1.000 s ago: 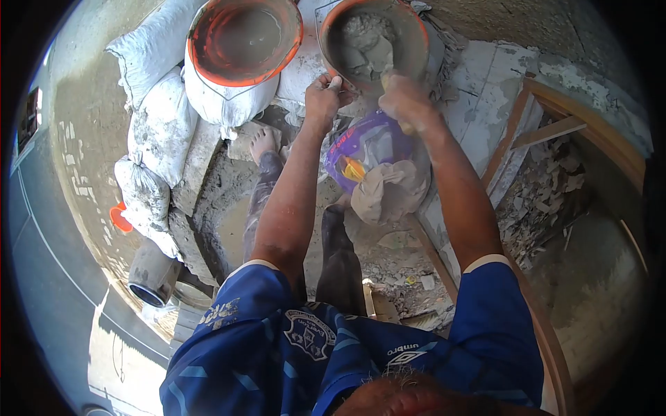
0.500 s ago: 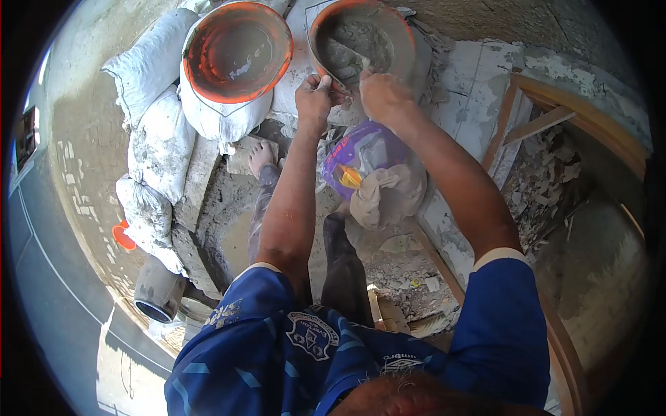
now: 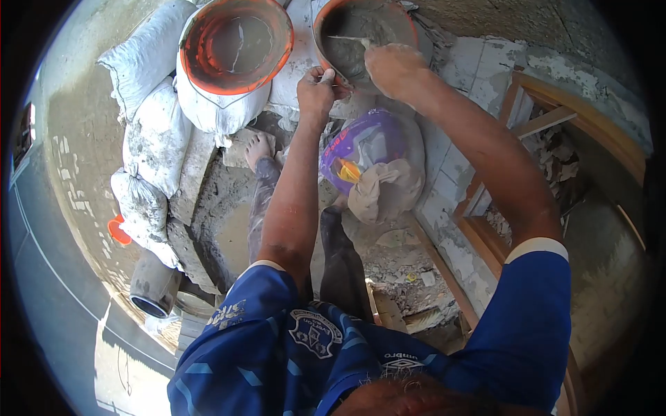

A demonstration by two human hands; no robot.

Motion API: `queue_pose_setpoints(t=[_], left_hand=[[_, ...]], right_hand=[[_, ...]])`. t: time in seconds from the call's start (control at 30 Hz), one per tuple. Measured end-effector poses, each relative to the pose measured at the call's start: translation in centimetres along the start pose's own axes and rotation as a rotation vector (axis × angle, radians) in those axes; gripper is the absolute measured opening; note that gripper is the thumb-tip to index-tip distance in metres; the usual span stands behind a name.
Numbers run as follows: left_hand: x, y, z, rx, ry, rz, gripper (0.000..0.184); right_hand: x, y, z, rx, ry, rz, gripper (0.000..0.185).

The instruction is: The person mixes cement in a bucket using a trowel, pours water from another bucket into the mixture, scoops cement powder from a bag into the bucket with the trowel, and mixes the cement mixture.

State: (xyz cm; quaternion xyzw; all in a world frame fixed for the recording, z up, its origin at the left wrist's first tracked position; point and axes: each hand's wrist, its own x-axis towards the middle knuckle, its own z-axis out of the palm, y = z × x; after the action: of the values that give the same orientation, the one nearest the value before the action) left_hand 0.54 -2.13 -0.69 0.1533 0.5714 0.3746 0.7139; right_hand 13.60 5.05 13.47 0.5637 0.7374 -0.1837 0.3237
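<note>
In the upper middle stands an orange-rimmed basin [image 3: 415,33] of wet grey mortar [image 3: 381,22]. My left hand [image 3: 317,90] is closed on the near rim of this basin, thumb uppermost. My right hand [image 3: 394,69] is wrapped round the handle of a trowel [image 3: 347,39]. The trowel's blade points left over the mortar and shows nearly edge-on; my fingers hide most of the handle. To the left, a second orange basin [image 3: 236,91] holds grey, watery mix and rests on a white sack [image 3: 222,114].
Several filled white sacks [image 3: 158,135] are stacked at left, with a dark bucket [image 3: 154,284] lying below them. A purple plastic bag [image 3: 361,142] sits between my arms. At right, a wooden frame [image 3: 485,243] stands by rubble [image 3: 555,159]. My bare foot [image 3: 257,151] is on a block.
My right hand has moved up and right with the trowel, whose blade has swung from slanting down in the mortar to nearly level. My left hand stays at the rim.
</note>
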Motion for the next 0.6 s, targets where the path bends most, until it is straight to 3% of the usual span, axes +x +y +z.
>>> queue_pose_setpoints(t=[0.13, 0.2, 0.27, 0.37, 0.47, 0.53, 0.57, 0.6], left_hand=[[0.3, -0.1, 0.6, -0.009, -0.001, 0.020, 0.015], [0.1, 0.0, 0.9, 0.060, 0.001, 0.033, 0.015], [0.1, 0.1, 0.9, 0.060, -0.017, 0.008, 0.015], [0.1, -0.6, 0.4, 0.039, -0.001, 0.008, 0.017], [0.6, -2.2, 0.0, 0.028, 0.040, 0.008, 0.017], [0.1, -1.9, 0.4, 0.030, 0.053, 0.026, 0.018], [0.0, -1.8, 0.5, 0.034, 0.057, 0.011, 0.018], [0.0, -1.6, 0.7, 0.040, 0.056, -0.003, 0.018]], right_hand=[[-3.4, 4.8, -3.5, -0.096, 0.116, -0.165, 0.019], [-1.4, 5.8, -6.4, -0.133, 0.098, -0.113, 0.020], [3.0, 8.4, -5.0, -0.151, 0.079, -0.060, 0.021], [7.4, 11.6, 0.9, 0.012, -0.104, -0.124, 0.015], [5.8, 10.0, 2.8, 0.268, -0.507, 0.077, 0.014], [4.8, 10.6, 2.7, 0.422, -0.746, 0.238, 0.020], [4.4, 12.3, 4.8, 0.752, -0.722, 0.283, 0.040], [3.8, 12.1, 5.4, 0.749, -0.715, 0.282, 0.040]])
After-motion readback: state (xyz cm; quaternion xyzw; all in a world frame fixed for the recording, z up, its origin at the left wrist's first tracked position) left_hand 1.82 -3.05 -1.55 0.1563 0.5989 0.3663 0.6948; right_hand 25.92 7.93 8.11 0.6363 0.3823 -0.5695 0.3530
